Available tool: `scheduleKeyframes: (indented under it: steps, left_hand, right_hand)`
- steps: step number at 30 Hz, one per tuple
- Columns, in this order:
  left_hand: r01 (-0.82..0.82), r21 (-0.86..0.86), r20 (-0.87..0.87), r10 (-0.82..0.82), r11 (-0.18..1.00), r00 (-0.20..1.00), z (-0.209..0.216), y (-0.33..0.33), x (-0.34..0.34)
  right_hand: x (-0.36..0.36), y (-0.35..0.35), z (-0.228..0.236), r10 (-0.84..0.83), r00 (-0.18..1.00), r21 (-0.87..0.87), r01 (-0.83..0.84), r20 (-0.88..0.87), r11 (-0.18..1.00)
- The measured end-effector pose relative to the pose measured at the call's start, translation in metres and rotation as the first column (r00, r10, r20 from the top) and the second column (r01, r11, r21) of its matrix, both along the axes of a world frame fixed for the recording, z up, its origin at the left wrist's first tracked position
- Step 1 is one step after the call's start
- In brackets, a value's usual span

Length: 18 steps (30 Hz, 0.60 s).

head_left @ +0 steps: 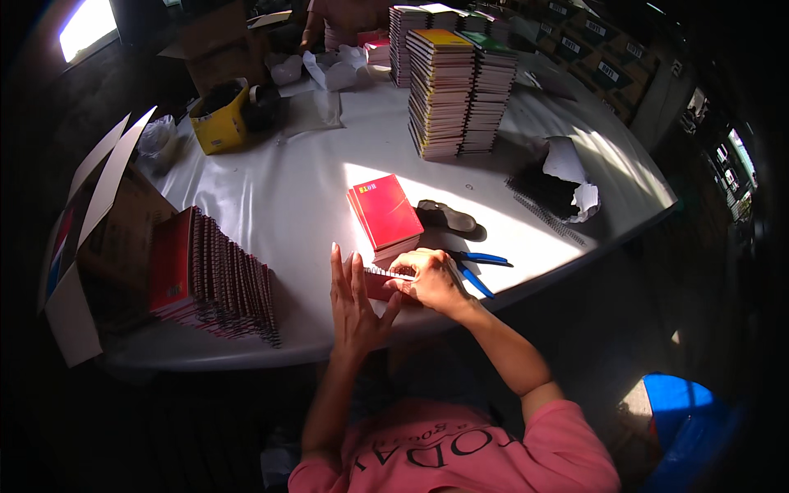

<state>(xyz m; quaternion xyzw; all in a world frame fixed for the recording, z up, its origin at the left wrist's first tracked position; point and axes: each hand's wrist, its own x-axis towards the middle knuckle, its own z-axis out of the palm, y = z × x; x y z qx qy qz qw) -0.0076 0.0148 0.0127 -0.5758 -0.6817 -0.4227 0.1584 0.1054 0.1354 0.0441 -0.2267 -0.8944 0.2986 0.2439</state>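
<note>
A small red notebook [380, 285] with a spiral along its upper edge is between my hands, near the table's front edge. My right hand [433, 281] has its fingers closed on the spiral edge. On the notebook's left side, my left hand [355, 311] has its fingers stretched out, with the thumb close to the cover. Just beyond lies a stack of red notebooks [386, 212] in a patch of sunlight. Blue-handled pliers [479, 259] rest beside my right hand, partly hidden by it. A dark rounded object [446, 217], its kind unclear, lies behind the pliers.
Spiral-bound red notebooks [234, 275] are piled at left beside an open cardboard box [103, 222]. Tall notebook stacks [441, 99] stand farther back. Black spiral coils [542, 187] spill from torn white wrapping at right. A yellow container [219, 123] sits far left. Another person [349, 18] is across the table.
</note>
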Motion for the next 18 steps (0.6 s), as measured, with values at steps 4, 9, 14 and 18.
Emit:
scheduleKeyframes:
  steps: [4,9,14,18]
  left_hand:
    - [0.026,0.037,-0.071,-0.024,0.999,0.997,-0.021,0.007,0.003]
    - [-0.131,-0.191,-0.269,0.076,0.973,0.960,-0.011,0.005,0.005]
    - [-0.227,-0.203,-0.020,0.228,0.952,0.973,-0.001,0.016,0.036]
    - [-0.302,-0.013,0.010,0.302,0.953,0.953,-0.025,0.029,0.043]
  right_hand:
    - [0.010,0.005,0.001,0.122,0.992,0.006,-0.122,-0.026,0.993]
    - [0.070,0.044,0.033,0.107,0.958,-0.583,-0.248,-0.266,0.774]
    - [0.094,0.026,0.029,-0.016,0.957,-0.732,-0.210,-0.289,0.648]
    - [0.095,0.018,0.006,0.018,0.979,-0.442,-0.108,-0.204,0.891]
